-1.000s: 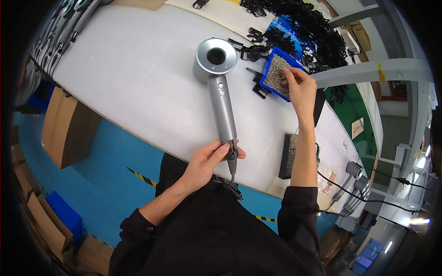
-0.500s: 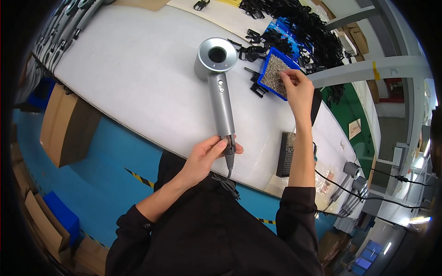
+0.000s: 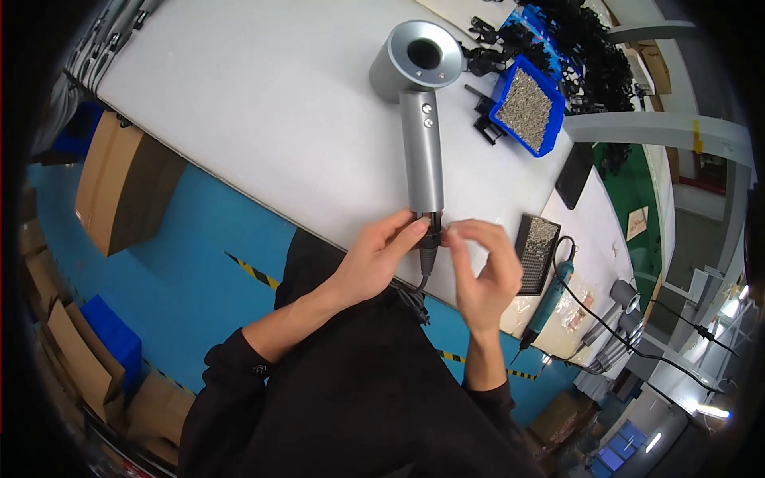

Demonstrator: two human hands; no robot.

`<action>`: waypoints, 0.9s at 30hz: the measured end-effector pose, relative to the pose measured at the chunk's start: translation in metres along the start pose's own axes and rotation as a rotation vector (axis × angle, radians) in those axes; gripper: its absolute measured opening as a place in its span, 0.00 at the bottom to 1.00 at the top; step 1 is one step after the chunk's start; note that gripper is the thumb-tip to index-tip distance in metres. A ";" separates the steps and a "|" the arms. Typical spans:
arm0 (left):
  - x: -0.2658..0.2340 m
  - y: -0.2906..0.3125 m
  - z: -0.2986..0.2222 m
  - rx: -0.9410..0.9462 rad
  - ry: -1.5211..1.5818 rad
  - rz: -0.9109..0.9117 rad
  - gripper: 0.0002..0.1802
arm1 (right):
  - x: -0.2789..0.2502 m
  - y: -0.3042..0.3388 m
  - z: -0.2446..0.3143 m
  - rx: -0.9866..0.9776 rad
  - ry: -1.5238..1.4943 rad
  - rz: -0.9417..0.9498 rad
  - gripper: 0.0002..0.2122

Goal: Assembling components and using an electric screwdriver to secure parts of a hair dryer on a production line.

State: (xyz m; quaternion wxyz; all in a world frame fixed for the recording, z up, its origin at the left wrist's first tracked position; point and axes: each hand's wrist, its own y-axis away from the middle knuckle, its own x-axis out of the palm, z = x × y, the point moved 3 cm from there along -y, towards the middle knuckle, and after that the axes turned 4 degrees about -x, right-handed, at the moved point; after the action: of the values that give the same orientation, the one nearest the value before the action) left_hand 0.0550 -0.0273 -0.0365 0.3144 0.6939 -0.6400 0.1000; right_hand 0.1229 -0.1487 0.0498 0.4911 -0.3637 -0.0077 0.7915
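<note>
A silver hair dryer (image 3: 420, 119) lies on the white table (image 3: 263, 111), its round head far from me and its handle pointing toward me. My left hand (image 3: 382, 255) grips the black base of the handle where the cord (image 3: 414, 299) comes out. My right hand (image 3: 484, 267) is at the same base from the right, thumb and forefinger pinched together as if on something tiny that I cannot make out. A blue bin of small screws (image 3: 527, 106) sits to the right of the dryer's head.
Several black plastic parts (image 3: 574, 40) are heaped behind the bin. A dark tray of screws (image 3: 535, 251) and a teal electric screwdriver (image 3: 546, 299) lie at the right table edge. A black flat piece (image 3: 574, 175) lies nearby. Cardboard boxes (image 3: 119, 191) stand on the blue floor.
My right hand has come back from the blue screw bin down to the handle base, fingers pinched. My left hand stays on the handle end.
</note>
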 end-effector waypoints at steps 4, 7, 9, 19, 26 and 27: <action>-0.001 -0.002 -0.004 -0.025 -0.032 -0.016 0.21 | 0.011 0.014 -0.008 0.034 -0.067 -0.026 0.07; 0.000 -0.001 -0.006 -0.020 -0.024 -0.027 0.20 | 0.013 0.015 -0.009 0.047 -0.067 -0.025 0.07; 0.001 -0.001 -0.008 -0.011 -0.017 -0.024 0.20 | 0.013 0.015 -0.009 0.038 -0.062 -0.019 0.07; 0.003 0.001 -0.007 -0.012 -0.039 -0.056 0.21 | 0.010 0.021 -0.012 0.097 -0.118 -0.002 0.08; 0.012 -0.004 -0.014 -0.043 0.004 -0.005 0.21 | -0.047 0.061 -0.024 0.269 0.082 -0.474 0.04; 0.011 -0.004 -0.012 -0.037 -0.029 -0.027 0.22 | -0.064 0.076 -0.031 0.308 0.093 -0.649 0.05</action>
State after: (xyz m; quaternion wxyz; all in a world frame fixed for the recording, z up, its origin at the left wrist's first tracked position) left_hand 0.0632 -0.0291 -0.0223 0.3190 0.6981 -0.6368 0.0739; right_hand 0.0982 -0.2490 0.0351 0.7657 -0.2998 0.0191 0.5687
